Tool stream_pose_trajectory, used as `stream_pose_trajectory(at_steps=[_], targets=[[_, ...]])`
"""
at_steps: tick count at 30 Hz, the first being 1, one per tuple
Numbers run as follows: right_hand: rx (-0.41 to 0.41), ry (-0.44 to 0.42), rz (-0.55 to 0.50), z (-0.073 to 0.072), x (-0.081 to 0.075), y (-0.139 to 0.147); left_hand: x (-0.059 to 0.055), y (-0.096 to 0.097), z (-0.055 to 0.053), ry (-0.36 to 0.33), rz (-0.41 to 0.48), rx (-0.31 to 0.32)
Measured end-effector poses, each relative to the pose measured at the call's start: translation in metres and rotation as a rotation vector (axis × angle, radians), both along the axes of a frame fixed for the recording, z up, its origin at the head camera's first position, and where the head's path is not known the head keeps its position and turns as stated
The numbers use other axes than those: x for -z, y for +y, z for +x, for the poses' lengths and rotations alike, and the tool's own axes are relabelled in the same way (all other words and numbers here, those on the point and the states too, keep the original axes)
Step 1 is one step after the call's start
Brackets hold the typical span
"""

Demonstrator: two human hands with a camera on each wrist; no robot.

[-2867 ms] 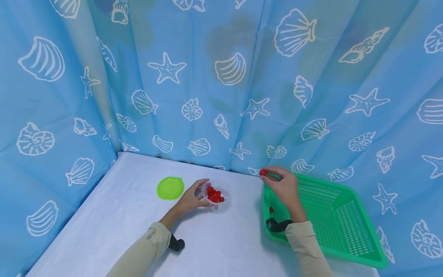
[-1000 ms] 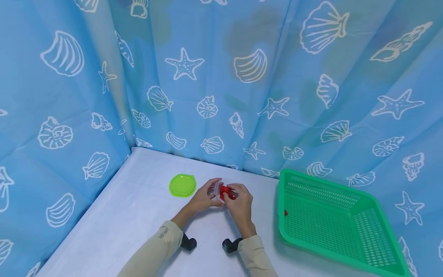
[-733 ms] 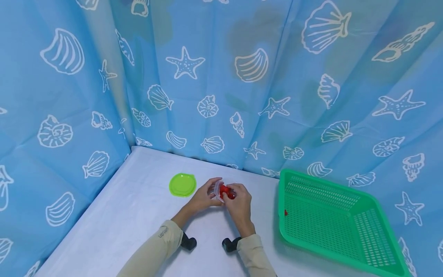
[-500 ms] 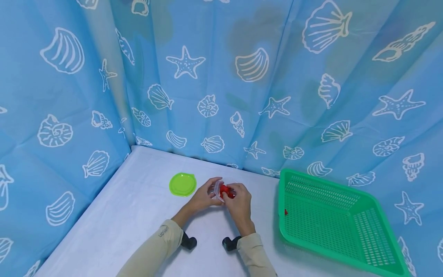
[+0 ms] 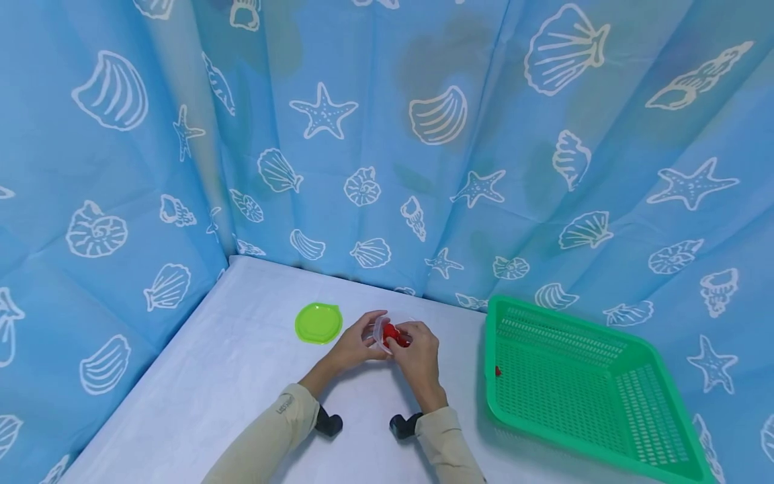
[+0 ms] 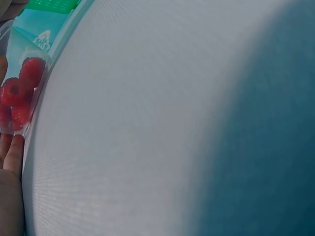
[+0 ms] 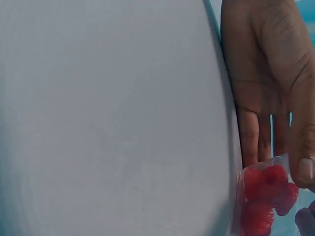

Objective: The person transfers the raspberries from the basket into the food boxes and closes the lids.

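Note:
My left hand grips a small clear plastic container from its left side, tilted over the white table. Several red raspberries show through its wall in the left wrist view. At the container's mouth, my right hand pinches a raspberry with thumb and fingertips. In the right wrist view the thumb reaches over the opening and the other fingers run behind the container, their tips hidden. A lime-green lid lies flat, left of the hands.
A large green perforated basket stands on the right of the table, with one small red raspberry at its left wall. Blue shell-print curtains hang along the table's back and left edges. Dark camera mounts sit at both wrists.
My right hand has come left from above the basket, where it held a raspberry, to the container's mouth. Over the last second both hands have stayed nearly still, with slight finger movement.

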State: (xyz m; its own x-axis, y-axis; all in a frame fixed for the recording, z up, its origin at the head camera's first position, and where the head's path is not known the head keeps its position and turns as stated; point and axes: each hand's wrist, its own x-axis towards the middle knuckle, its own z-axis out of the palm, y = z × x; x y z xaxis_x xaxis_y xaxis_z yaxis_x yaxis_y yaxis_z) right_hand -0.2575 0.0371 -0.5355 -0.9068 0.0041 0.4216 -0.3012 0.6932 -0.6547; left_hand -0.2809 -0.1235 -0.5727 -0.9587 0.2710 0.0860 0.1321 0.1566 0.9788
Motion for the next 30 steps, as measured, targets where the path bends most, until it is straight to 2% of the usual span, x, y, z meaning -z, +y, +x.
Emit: stream_pose_trajectory(at_steps=[2,5,9,11,14,18,20,22,25,30], targets=[[-0.010,0.000,-0.018,0.001,-0.002,0.002,-0.001,0.001,0.001,-0.001,-0.008,-0.004],[-0.019,0.014,-0.071,0.003,-0.013,0.008,-0.001,0.002,0.002,-0.007,-0.024,-0.009],[-0.044,0.068,-0.129,0.005,-0.044,0.023,-0.001,0.003,0.002,-0.020,-0.034,-0.015],[-0.080,0.093,-0.123,0.003,-0.063,0.035,-0.002,0.004,0.003,-0.026,-0.033,-0.015],[-0.216,0.145,-0.103,-0.004,-0.088,0.058,-0.001,0.004,0.002,-0.025,-0.019,-0.010],[-0.432,0.143,-0.088,-0.008,-0.128,0.092,0.000,0.003,0.000,-0.025,0.005,0.001],[-0.494,0.103,-0.103,-0.009,-0.147,0.109,0.000,0.001,-0.001,-0.027,0.012,0.007],[-0.512,0.064,-0.105,-0.009,-0.160,0.126,-0.002,0.001,0.000,-0.030,0.016,0.010],[-0.494,0.021,-0.107,-0.023,-0.155,0.157,-0.005,0.000,0.002,-0.030,0.013,0.011],[-0.385,-0.119,-0.033,-0.045,-0.120,0.204,-0.006,0.003,0.004,-0.020,0.001,0.011]])
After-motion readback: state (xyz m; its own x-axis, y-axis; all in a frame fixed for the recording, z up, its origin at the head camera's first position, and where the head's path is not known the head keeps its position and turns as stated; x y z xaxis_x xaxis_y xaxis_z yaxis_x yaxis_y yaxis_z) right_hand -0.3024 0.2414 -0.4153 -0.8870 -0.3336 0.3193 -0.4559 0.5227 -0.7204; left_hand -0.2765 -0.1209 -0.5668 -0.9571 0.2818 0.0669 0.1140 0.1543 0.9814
